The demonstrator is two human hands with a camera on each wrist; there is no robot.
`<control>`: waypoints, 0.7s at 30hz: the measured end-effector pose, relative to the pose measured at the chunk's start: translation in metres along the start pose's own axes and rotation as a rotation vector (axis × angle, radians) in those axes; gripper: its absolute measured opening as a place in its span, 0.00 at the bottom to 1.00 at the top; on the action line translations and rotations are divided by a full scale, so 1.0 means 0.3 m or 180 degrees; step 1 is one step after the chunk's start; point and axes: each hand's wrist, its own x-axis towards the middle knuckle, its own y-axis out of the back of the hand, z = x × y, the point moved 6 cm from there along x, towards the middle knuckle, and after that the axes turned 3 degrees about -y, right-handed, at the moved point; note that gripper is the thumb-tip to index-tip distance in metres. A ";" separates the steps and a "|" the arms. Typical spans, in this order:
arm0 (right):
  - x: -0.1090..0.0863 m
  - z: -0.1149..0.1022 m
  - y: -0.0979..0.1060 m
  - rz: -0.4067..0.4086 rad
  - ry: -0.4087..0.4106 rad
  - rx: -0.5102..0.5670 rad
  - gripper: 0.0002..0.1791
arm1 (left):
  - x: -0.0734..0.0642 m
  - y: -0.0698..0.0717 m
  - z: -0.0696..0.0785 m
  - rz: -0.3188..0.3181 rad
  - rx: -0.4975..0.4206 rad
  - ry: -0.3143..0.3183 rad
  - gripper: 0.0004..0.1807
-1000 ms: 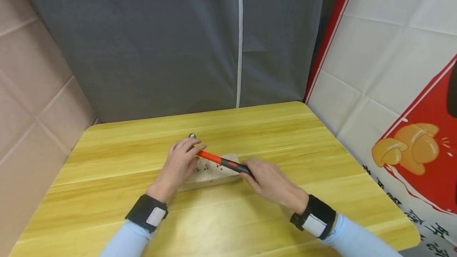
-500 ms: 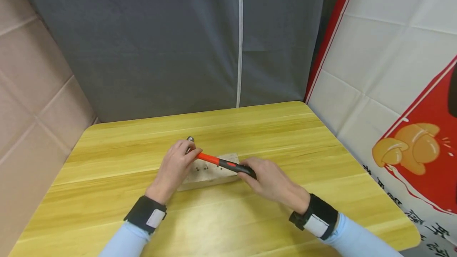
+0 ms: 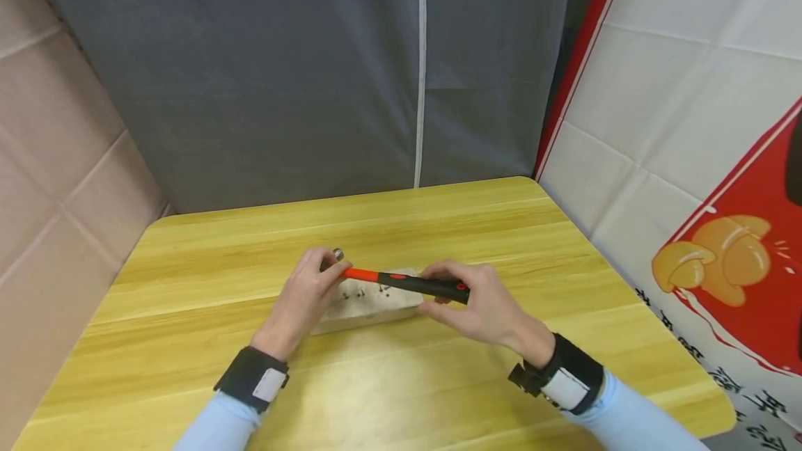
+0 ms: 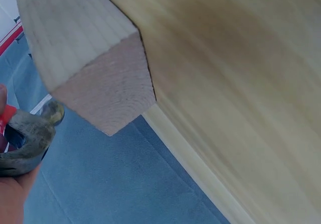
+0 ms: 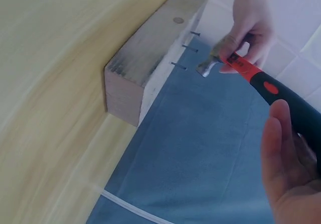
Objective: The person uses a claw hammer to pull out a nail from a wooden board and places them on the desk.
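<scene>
A claw hammer (image 3: 416, 283) with a red and black handle is held level above a pale wooden block (image 3: 370, 312). My left hand (image 3: 305, 291) grips it near the metal head, which the fingers partly hide in the head view. The hammer head (image 4: 31, 138) shows in the left wrist view, apart from the block. My right hand (image 3: 479, 301) has its fingers loosely curled round the black end of the handle, with the thumb lowered away from it. Several nails (image 5: 190, 48) stick out of the block's upper face.
The block lies on a yellow wood-grain table (image 3: 539, 249). Behind the table hangs a grey curtain (image 3: 282, 89). Pale panels stand on both sides, the right one (image 3: 651, 89) with a red printed picture.
The hammer has turned in my hands and its handle end has risen, showing more of the black grip. My right hand has loosened and moved slightly up and right. The block stays put.
</scene>
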 end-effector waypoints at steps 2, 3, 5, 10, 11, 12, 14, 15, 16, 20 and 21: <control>0.003 0.000 0.007 0.0031 -0.0013 0.0085 0.22 | -0.002 0.000 -0.001 -0.0002 -0.0016 0.0013 0.19; 0.004 0.001 0.010 0.0050 -0.0035 0.0137 0.24 | -0.003 0.001 -0.002 0.0002 -0.0023 0.0018 0.19; 0.005 0.007 0.014 0.0086 -0.0090 0.0222 0.27 | -0.006 0.000 -0.003 0.0023 -0.0033 0.0026 0.19; 0.008 0.019 0.016 0.0177 -0.0247 0.0333 0.32 | -0.008 -0.002 0.002 0.0117 -0.0021 -0.0025 0.18; 0.010 0.019 0.014 0.0172 -0.0256 0.0345 0.33 | -0.008 -0.003 0.004 0.0133 -0.0011 -0.0046 0.18; 0.013 0.019 0.011 0.0163 -0.0251 0.0356 0.33 | -0.009 -0.003 0.006 0.0149 -0.0005 -0.0060 0.18; 0.019 0.021 -0.001 0.0113 -0.0207 0.0392 0.33 | -0.009 -0.004 0.011 0.0170 -0.0020 -0.0068 0.19; 0.022 0.021 -0.008 0.0082 -0.0178 0.0405 0.32 | -0.009 -0.005 0.013 0.0184 -0.0039 -0.0065 0.19; 0.025 0.021 -0.016 0.0048 -0.0143 0.0397 0.32 | -0.008 -0.006 0.015 0.0202 -0.0068 -0.0059 0.19; 0.034 0.019 -0.052 -0.0109 -0.0010 0.0266 0.28 | -0.002 -0.004 0.023 0.0308 -0.0195 -0.0013 0.19; 0.036 0.017 -0.059 -0.0144 0.0011 0.0208 0.28 | 0.000 -0.004 0.025 0.0341 -0.0231 0.0001 0.19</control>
